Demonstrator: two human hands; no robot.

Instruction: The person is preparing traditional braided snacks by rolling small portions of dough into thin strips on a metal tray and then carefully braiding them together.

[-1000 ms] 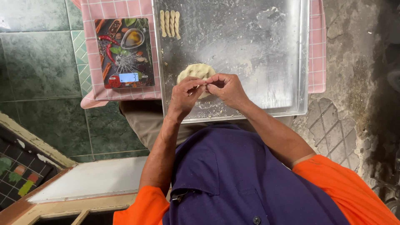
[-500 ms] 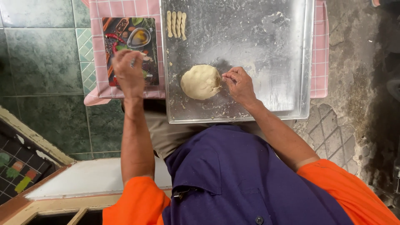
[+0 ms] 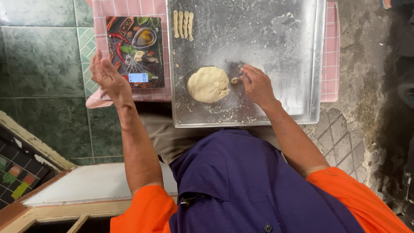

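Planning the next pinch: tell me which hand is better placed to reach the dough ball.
Right, probably. The right hand rests on the tray just beside the dough ball; the left hand is off the tray, by the scale.

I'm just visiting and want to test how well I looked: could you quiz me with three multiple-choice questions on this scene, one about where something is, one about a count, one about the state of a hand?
1. Where does the round dough lump lie?
A. on the metal tray
B. on the kitchen scale
C. on the green tiles

2. How many twisted dough sticks lie at the tray's far corner?
A. two
B. four
C. seven

3. What is the left hand doing?
A. gripping the dough lump
B. pressing flat on the tray
C. open, holding nothing, beside the scale

Answers:
1 A: the lump sits on the floured tray, near the right hand.
2 B: four pale sticks lie side by side.
3 C: its fingers are spread and empty by the picture-printed scale.
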